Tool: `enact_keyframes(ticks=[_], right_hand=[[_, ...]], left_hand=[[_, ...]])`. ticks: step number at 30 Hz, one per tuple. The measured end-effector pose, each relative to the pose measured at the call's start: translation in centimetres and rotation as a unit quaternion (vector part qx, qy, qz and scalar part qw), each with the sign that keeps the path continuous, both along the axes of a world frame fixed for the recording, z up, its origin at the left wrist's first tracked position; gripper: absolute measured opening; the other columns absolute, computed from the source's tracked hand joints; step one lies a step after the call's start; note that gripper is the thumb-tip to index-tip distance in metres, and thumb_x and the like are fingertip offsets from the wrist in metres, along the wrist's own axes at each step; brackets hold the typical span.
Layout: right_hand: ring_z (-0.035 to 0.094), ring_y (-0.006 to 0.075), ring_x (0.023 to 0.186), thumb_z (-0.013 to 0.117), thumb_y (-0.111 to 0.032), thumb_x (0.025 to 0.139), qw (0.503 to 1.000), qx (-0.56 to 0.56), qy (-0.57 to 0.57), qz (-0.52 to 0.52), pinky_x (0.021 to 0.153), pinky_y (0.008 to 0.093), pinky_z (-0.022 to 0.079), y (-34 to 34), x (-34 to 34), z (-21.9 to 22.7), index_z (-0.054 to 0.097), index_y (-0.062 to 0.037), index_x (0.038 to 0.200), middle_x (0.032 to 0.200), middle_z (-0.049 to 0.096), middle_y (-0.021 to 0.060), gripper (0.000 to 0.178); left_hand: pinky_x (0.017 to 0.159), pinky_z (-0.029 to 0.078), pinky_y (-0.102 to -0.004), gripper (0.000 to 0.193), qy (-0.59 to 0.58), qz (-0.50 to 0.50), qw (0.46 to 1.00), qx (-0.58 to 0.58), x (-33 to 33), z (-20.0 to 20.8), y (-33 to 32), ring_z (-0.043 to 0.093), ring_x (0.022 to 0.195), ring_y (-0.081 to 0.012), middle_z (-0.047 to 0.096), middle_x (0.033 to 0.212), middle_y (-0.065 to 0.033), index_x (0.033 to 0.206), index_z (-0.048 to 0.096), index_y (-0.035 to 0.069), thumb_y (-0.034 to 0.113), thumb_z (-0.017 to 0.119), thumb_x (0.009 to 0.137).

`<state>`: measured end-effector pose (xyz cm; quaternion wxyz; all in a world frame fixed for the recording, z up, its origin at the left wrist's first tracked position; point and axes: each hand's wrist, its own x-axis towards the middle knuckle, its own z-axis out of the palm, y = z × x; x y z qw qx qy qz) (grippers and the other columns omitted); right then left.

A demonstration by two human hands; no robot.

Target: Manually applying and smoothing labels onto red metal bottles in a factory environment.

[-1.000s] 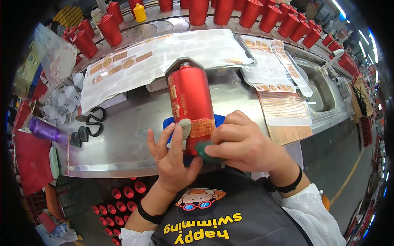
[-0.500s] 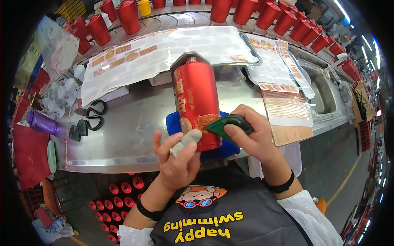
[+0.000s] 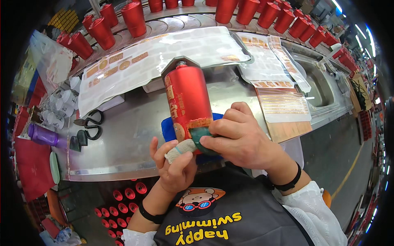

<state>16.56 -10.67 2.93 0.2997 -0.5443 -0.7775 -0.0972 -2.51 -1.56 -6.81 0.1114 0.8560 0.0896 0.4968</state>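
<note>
A glossy red bottle (image 3: pixel 191 92) with gold decals lies lengthwise in front of me, its threaded metal neck pointing away. Gold lettering runs down its left side, and a gold decal patch (image 3: pixel 200 122) sits low on its body. My right hand (image 3: pixel 242 139) pinches a dark green scraper (image 3: pixel 200 136), its flat face against the bottle just below that patch. At the near end, my left hand (image 3: pixel 174 166) holds the bottle with fingers curled; one finger wears a beige cloth cover (image 3: pixel 180 151). A blue cloth (image 3: pixel 168 129) lies under the bottle, partly hidden.
White sheets with gold decals (image 3: pixel 123 65) lie across the far side of the steel table (image 3: pixel 119 139). Black-handled scissors (image 3: pixel 93 121) and a purple cup (image 3: pixel 43 134) are at left. Red bottles (image 3: pixel 133 18) line the conveyor behind. A sink (image 3: pixel 322 88) is at right.
My right hand has moved left and turned over the bottle, bringing the scraper flat against it below the decal patch. My left hand stays at the bottle's near end. The view has shifted slightly.
</note>
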Motion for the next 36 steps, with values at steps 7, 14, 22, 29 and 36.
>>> enact_keyframes(ticks=[7,14,22,29,36], right_hand=[[0.053,0.0147,0.079,0.063,-0.017,0.072,0.999,-0.034,0.002,0.022,0.076,0.0349,0.036,-0.8,-0.8,-0.1,0.062,-0.0142,0.086,0.079,0.045,-0.0004,0.015],[0.065,0.0299,0.076,0.066,-0.016,0.088,0.907,-0.083,0.403,-0.093,0.068,0.0382,0.049,0.5,-1.4,-1.8,0.060,-0.0014,0.102,0.085,0.065,0.0146,0.021],[0.061,0.0149,0.072,0.064,-0.022,0.093,0.788,-0.066,0.580,-0.195,0.065,0.0312,0.050,-0.3,-0.3,-7.2,0.058,0.0019,0.101,0.080,0.065,0.0110,0.026],[0.062,0.0128,0.088,0.061,-0.019,0.096,0.785,-0.011,0.608,-0.120,0.076,0.0287,0.050,0.6,-1.8,-4.2,0.055,0.0005,0.120,0.099,0.066,0.0099,0.031],[0.064,0.0188,0.084,0.061,-0.024,0.096,0.784,-0.029,0.597,-0.167,0.077,0.0310,0.051,0.2,-1.5,-7.7,0.057,0.0013,0.116,0.092,0.067,0.0146,0.033]], left_hand=[[0.109,0.028,-0.0593,0.044,-0.022,0.006,0.999,-0.030,0.2,0.0,0.0,0.052,0.107,-0.0318,0.059,0.105,-0.0103,0.113,0.048,0.013,0.002,0.071,0.077],[0.111,0.019,-0.0608,0.061,0.064,0.016,0.997,-0.034,0.6,1.9,0.4,0.044,0.117,-0.0402,0.050,0.121,-0.0185,0.126,0.041,0.003,0.015,0.072,0.076],[0.115,0.017,-0.0571,0.084,0.171,0.044,0.984,0.002,1.4,2.6,0.7,0.042,0.133,-0.0423,0.044,0.141,-0.0263,0.143,0.031,-0.007,0.038,0.072,0.085],[0.112,0.030,-0.0488,0.083,0.134,0.037,0.989,-0.048,0.7,1.3,0.8,0.040,0.134,-0.0455,0.041,0.143,-0.0298,0.144,0.026,-0.011,0.042,0.064,0.092],[0.107,0.039,-0.0420,0.083,0.120,0.021,0.990,-0.074,0.7,0.9,0.9,0.045,0.133,-0.0405,0.040,0.144,-0.0313,0.145,0.023,-0.012,0.040,0.062,0.094]])
